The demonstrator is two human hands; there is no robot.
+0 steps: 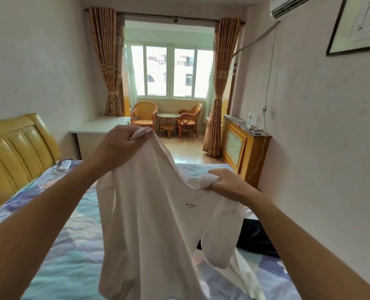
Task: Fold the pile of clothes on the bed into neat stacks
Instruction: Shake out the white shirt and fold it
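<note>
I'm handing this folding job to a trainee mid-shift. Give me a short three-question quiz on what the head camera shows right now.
1. True or false: the white shirt lies flat on the bed.
2. Which hand is higher in the picture? A. left hand B. right hand
3. What colour is the garment lying on the bed near the right forearm?

Key: 1. False; it hangs in the air, gripped by both hands. 2. A. 3. Black.
</note>
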